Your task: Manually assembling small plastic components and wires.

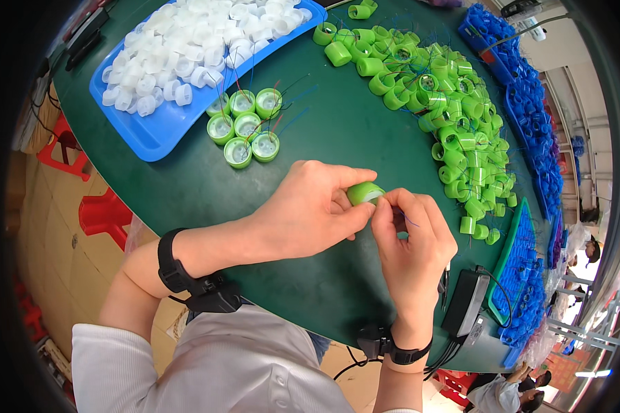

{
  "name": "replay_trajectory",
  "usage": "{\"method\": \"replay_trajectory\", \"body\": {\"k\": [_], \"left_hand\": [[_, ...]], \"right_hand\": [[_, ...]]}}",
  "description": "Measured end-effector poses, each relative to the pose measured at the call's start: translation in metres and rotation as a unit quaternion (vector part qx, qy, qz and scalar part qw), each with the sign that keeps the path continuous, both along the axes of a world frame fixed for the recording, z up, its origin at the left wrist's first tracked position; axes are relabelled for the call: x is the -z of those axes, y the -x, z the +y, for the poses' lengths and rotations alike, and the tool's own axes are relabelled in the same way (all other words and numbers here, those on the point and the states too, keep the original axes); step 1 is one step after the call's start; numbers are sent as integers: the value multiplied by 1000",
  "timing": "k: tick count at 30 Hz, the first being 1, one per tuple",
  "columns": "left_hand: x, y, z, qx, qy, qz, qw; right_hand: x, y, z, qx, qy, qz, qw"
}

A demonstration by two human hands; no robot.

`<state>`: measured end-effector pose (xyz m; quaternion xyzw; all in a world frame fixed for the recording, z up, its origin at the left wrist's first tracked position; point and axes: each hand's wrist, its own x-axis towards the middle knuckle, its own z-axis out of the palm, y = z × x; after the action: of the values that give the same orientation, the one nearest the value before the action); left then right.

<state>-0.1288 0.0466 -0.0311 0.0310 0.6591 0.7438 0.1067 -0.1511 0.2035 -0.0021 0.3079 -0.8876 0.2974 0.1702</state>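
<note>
Over the near middle of the table, my left hand grips a small green plastic cup between thumb and fingers. The cup lies tilted, its mouth toward the right, and a whitish part shows inside. My right hand is closed in a pinch at that mouth. A thin blue wire sticks out by its fingers; the fingertips hide how the wire meets the cup. Beyond my left hand stands a small group of green cups with whitish inserts, mouths up, with red, blue and dark wires rising from them.
A blue tray heaped with translucent white caps is at the far left. A large pile of green cups curves along the right. Blue parts fill trays at the right edge. A black power adapter lies right of my right hand.
</note>
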Motion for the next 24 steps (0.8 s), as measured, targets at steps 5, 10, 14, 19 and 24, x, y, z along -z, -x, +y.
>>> {"method": "replay_trajectory", "body": {"k": [5,10,14,19,24], "left_hand": [[3,-2,0,-10,41,40,998],[3,1,-2,-1,63,79,995],[4,1,0,-9,50,88,995],[6,2,2,-12,12,35,999],[-1,7,2,-13,-110,5,994]], "right_hand": [[-1,0,2,0,21,-59,998],[-4,-2,1,16,77,-144,986],[-7,-4,-3,78,146,-239,957],[-5,0,-6,67,159,-260,950],[-20,-2,-1,-4,253,-319,913]]}}
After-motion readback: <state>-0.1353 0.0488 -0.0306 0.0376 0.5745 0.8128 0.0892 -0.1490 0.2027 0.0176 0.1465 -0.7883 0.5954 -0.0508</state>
